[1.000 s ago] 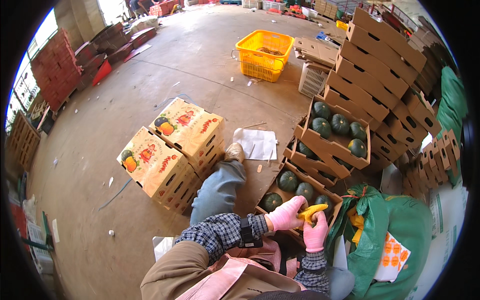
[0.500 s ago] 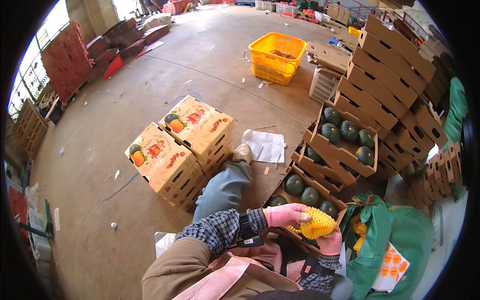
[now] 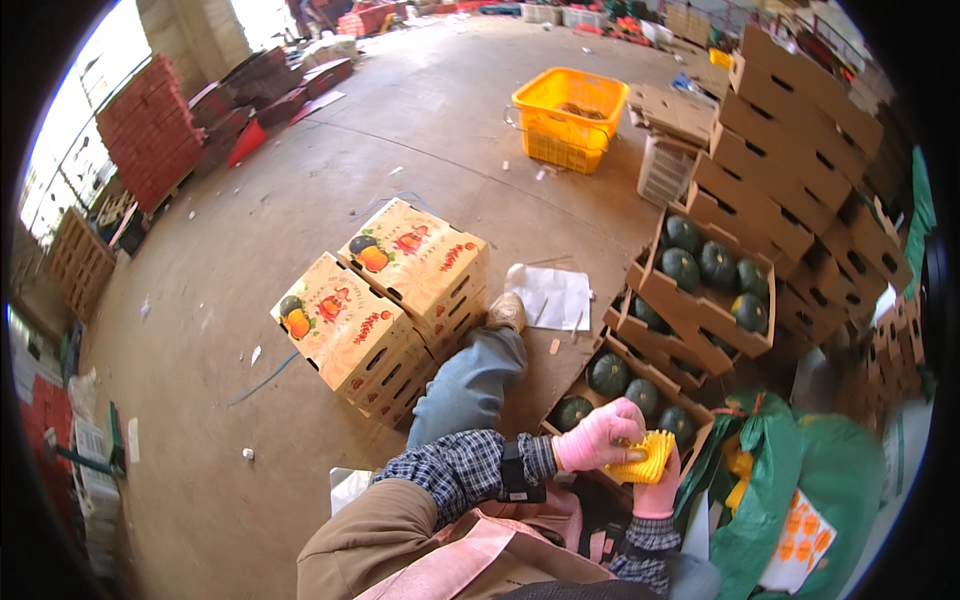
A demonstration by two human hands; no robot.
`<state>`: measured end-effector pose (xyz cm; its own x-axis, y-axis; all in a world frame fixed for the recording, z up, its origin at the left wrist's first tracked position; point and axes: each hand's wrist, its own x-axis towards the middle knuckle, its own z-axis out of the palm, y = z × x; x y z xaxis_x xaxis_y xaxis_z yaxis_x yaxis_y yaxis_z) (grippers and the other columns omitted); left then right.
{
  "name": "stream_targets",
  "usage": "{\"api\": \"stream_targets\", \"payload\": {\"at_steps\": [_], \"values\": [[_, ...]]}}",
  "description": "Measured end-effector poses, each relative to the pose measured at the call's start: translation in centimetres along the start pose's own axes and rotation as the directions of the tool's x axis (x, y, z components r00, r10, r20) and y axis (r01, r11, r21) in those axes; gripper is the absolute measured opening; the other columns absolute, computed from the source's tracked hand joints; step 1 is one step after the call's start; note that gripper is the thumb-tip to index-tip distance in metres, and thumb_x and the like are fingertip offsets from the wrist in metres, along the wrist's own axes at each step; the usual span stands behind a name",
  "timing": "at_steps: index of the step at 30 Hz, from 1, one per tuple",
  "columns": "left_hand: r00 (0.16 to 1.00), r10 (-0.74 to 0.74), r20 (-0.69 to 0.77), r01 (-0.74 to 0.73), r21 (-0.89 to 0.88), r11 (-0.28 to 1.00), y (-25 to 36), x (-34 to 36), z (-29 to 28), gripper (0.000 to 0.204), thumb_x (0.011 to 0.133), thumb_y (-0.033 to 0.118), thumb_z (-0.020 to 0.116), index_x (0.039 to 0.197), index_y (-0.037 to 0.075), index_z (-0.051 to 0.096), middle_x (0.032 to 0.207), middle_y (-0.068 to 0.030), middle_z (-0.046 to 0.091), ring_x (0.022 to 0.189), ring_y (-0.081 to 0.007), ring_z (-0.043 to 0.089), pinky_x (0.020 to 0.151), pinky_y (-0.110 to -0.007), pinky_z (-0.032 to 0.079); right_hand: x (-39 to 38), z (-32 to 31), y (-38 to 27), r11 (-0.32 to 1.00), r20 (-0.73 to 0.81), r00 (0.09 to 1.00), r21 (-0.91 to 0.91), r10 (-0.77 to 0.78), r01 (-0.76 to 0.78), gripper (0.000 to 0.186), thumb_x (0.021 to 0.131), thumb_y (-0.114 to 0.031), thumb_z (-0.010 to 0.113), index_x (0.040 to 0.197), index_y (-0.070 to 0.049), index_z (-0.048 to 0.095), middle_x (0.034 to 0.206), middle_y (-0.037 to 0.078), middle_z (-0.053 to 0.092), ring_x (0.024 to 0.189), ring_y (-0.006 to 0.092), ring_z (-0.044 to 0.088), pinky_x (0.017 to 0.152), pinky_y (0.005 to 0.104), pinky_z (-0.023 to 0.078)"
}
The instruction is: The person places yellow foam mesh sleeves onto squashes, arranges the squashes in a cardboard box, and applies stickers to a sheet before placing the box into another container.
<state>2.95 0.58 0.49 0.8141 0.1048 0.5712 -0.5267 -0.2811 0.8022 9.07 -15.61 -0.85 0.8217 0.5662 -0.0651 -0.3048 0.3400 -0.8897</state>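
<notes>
In front of my body, both pink-gloved hands hold a yellow foam net sleeve (image 3: 645,459). My left hand (image 3: 598,438) pinches its upper left side, thumb toward the mesh. Fingers of my right hand (image 3: 658,492) close around it from the right and below. Whether anything sits inside the sleeve, I cannot tell. Just beyond my hands lies an open cardboard box (image 3: 702,440) with several dark green pumpkins (image 3: 608,375). Behind it, a tilted upper box (image 3: 700,312) also holds several green pumpkins (image 3: 717,265).
Printed closed cartons (image 3: 350,335) are stacked left of my leg. A green sack (image 3: 835,480) with a sticker sheet (image 3: 797,540) lies at my right. Empty cardboard trays (image 3: 780,150) rise at far right. Ahead stands a yellow basket (image 3: 565,145); white paper (image 3: 550,297) lies by my shoe.
The yellow sleeve looks more compact and its mesh end has turned. My left hand has come over its top. The whole view has shifted slightly, moving the scene rightward.
</notes>
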Motion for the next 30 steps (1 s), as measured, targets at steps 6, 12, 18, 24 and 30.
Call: {"api": "stream_targets", "payload": {"at_steps": [6, 12, 18, 24, 30], "values": [[0.478, -0.283, 0.832, 0.809, -0.29, 0.511, -2.1, -2.5, -4.1, 0.038, 0.086, 0.019, 0.067, 0.113, -0.005, 0.059, 0.101, -0.0055, 0.064, 0.099, -0.0166, 0.054, 0.093, -0.031, 0.04, -0.1, 0.1, -2.5, 0.922, 0.387, 0.912, -0.385, 0.134, 0.028, 0.015, 0.081, -0.01, 0.052, 0.091, 0.0, 0.056, 0.089, 0.007, 0.059, 0.084, 0.018, 0.058, 0.075, 0.0268, 0.046], [0.616, -0.683, 0.392, 0.472, -0.878, -0.078, -4.3, -1.2, -1.9, 0.044, 0.091, 0.038, 0.056, 0.114, 0.001, 0.056, 0.109, -0.0115, 0.062, 0.098, -0.022, 0.061, 0.091, -0.037, 0.047, 0.1, -2.4, -1.1, 0.828, 0.22, 0.8, -0.09, 0.558, -0.553, 0.052, 0.095, -0.039, 0.05, 0.13, -0.002, 0.043, 0.121, 0.011, 0.056, 0.107, 0.0201, 0.059, 0.087, 0.0329, 0.052], [0.566, -0.793, 0.224, 0.751, 0.257, 0.608, -8.6, 7.0, -1.3, 0.029, 0.09, 0.026, 0.062, 0.102, 0.0, 0.06, 0.09, -0.0133, 0.067, 0.081, -0.0185, 0.064, 0.071, -0.03, 0.051, 7.5, -5.0, 0.0, 0.787, -0.315, 0.932, -0.523, 0.178, -0.327, 0.031, 0.096, -0.026, 0.048, 0.118, -0.005, 0.054, 0.105, 0.011, 0.064, 0.081, 0.0198, 0.066, 0.053, 0.0263, 0.052], [0.753, -0.656, 0.045, 0.56, 0.48, 0.675, -13.5, 6.0, 1.2, 0.026, 0.09, 0.01, 0.054, 0.116, 0.006, 0.053, 0.104, -0.0209, 0.063, 0.098, -0.0367, 0.06, 0.082, -0.037, 0.049, 9.6, -2.6, 3.4, 0.885, -0.395, 0.872, -0.237, 0.288, -0.4, 0.036, 0.094, -0.029, 0.05, 0.123, -0.009, 0.05, 0.111, 0.026, 0.057, 0.097, 0.0366, 0.06, 0.062, 0.0403, 0.054], [0.89, -0.454, -0.037, 0.435, 0.363, 0.824, -7.3, 3.6, 1.9, 0.021, 0.091, 0.018, 0.055, 0.108, 0.005, 0.053, 0.091, -0.025, 0.062, 0.087, -0.0457, 0.057, 0.071, -0.044, 0.048, 5.3, -3.0, 3.0, 0.626, -0.321, 0.929, -0.767, -0.182, -0.142, 0.035, 0.092, -0.026, 0.055, 0.121, -0.007, 0.05, 0.107, 0.028, 0.056, 0.094, 0.0452, 0.054, 0.083, 0.0463, 0.046]]}}
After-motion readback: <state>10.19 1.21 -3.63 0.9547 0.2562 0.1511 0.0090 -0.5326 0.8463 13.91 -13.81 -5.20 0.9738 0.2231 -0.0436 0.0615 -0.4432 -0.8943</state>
